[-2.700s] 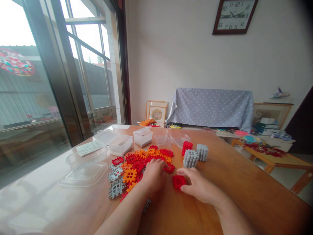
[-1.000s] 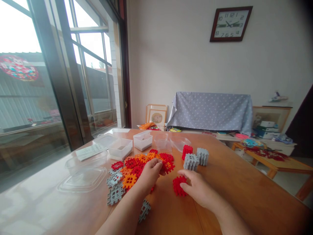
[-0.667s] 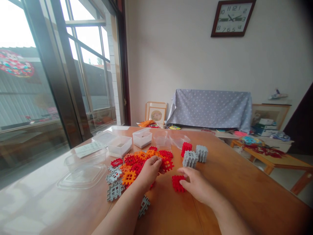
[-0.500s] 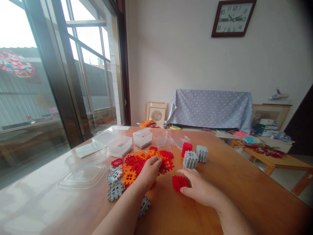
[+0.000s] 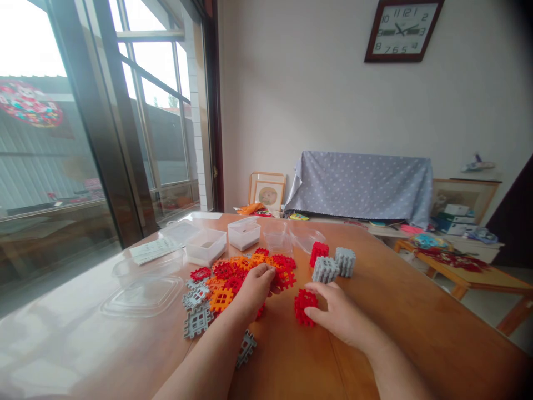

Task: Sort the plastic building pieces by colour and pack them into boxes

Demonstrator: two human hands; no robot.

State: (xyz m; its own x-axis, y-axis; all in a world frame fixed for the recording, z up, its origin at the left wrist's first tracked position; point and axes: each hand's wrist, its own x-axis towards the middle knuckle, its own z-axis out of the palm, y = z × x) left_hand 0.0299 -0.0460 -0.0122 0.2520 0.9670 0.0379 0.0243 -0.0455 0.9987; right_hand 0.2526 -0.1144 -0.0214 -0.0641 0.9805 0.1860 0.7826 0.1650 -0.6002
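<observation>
My left hand (image 5: 262, 280) is closed at the right edge of a pile of interlocking plastic window tiles, its thumb and fingers pinching a red tile (image 5: 286, 278). My right hand (image 5: 335, 304) curls around a small stack of red tiles (image 5: 305, 308) on the table, index finger along the top and thumb on the near side. Orange tiles (image 5: 222, 300) and grey tiles (image 5: 198, 321) lie loose in the pile. Partly behind my left forearm is another grey tile (image 5: 246, 349). Past my right hand stand two grey stacks (image 5: 325, 270) (image 5: 345, 261) and a red stack (image 5: 319, 253).
Clear plastic boxes (image 5: 205, 247) (image 5: 244, 233) stand along the far side of the wooden table (image 5: 375, 311). A transparent lid (image 5: 144, 297) and a sheet of paper (image 5: 156, 251) lie to the left. A low wooden bench (image 5: 470, 269) stands beyond the right edge.
My right hand has closed in on the red stack, its fingers now over the top, and the stack looks turned more upright. My left hand has stayed in place with its red tile.
</observation>
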